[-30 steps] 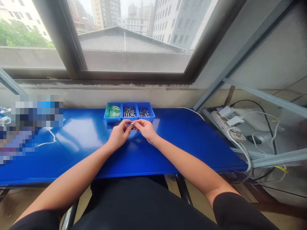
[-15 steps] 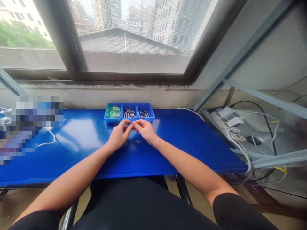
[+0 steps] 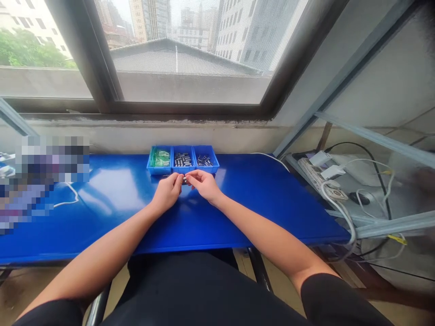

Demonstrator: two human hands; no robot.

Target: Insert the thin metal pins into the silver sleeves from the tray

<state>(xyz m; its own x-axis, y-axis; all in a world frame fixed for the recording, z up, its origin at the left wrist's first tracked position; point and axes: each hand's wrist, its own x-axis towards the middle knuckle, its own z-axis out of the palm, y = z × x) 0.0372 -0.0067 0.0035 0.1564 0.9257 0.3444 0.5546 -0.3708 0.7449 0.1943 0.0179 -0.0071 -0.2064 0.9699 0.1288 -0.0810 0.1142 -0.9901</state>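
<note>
My left hand (image 3: 167, 191) and my right hand (image 3: 207, 185) meet over the blue table, fingertips close together, both pinched. Between them shows a small metal part (image 3: 185, 180), too small and too covered by fingers to name exactly. Just beyond my fingers stand three joined blue bins. The left bin (image 3: 159, 171) holds a green plastic bag (image 3: 157, 158) with pale pieces. Short metal cylinders (image 3: 182, 160) fill the middle one. In the right bin (image 3: 212, 169) lie thin metal pins (image 3: 205, 161).
The blue table (image 3: 265, 199) runs below a window. At the right, a metal frame (image 3: 374, 136) borders a shelf with a power strip (image 3: 319, 179), white adapters (image 3: 320, 158) and cables. A white cable (image 3: 75, 194) lies at the left beside a blurred-out area.
The fingers of my left hand have closed in more tightly, with the thumb now raised against them. My right hand has barely shifted; the bins are unchanged.
</note>
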